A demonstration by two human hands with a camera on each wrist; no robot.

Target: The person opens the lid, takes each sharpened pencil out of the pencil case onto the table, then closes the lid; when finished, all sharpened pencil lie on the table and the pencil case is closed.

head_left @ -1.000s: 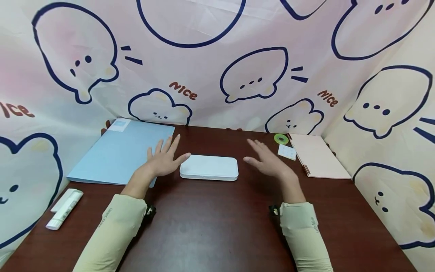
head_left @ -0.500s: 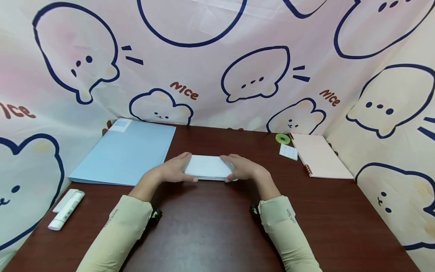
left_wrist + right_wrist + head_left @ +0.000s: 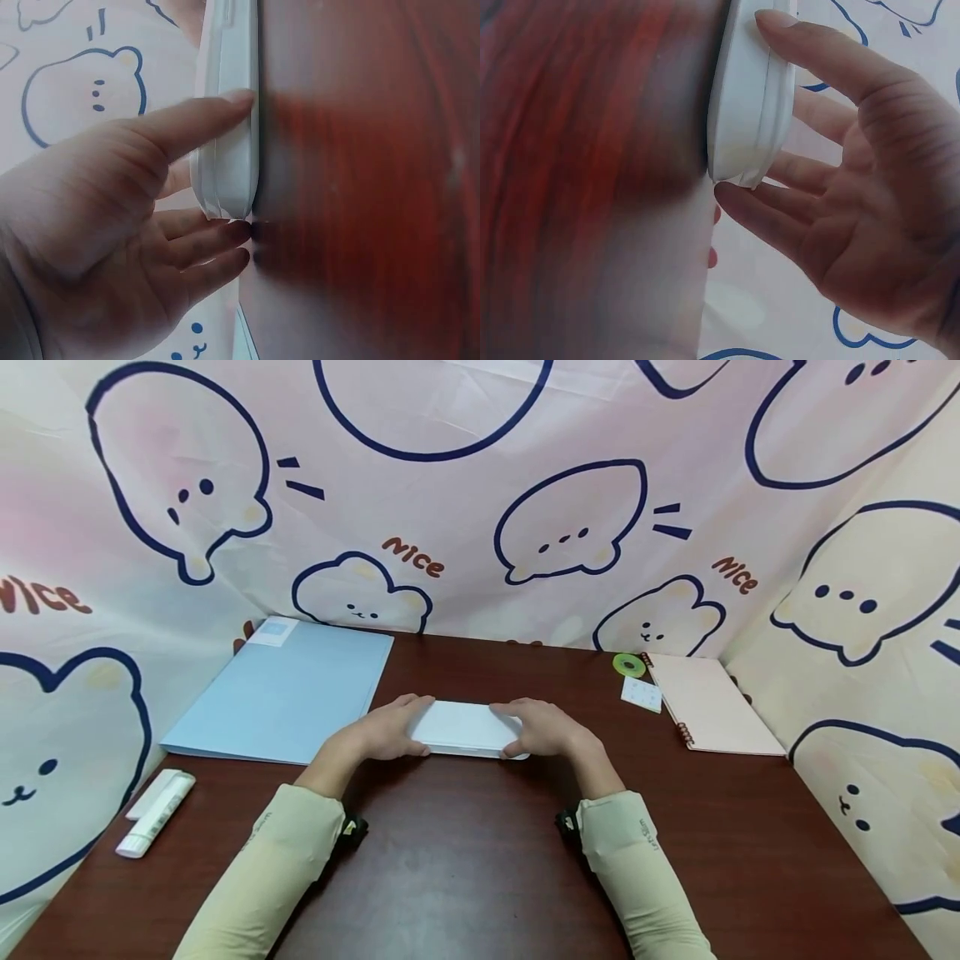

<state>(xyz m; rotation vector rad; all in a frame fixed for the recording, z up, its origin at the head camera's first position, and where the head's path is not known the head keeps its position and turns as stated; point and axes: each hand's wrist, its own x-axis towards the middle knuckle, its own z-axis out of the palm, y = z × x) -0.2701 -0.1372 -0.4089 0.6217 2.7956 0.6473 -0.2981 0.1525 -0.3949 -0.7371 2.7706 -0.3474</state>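
Observation:
A flat white case with rounded corners lies on the dark wooden table, long side towards me. My left hand grips its left end, and my right hand grips the right end. In the left wrist view, the thumb presses the front wall of the case while the other fingers reach around the end. A seam runs along the side of the case in the right wrist view, where the right thumb also lies on the front wall. Some fingers are partly hidden behind it.
On the left lies a blue folder, with a white tube nearer me. A green tape roll, a small white card and a spiral notebook lie at the right. Patterned cloth hangs behind the table.
Both hands were spread apart above the table a second ago. They came inward and took hold of the white case's two ends, which has stayed about where it was.

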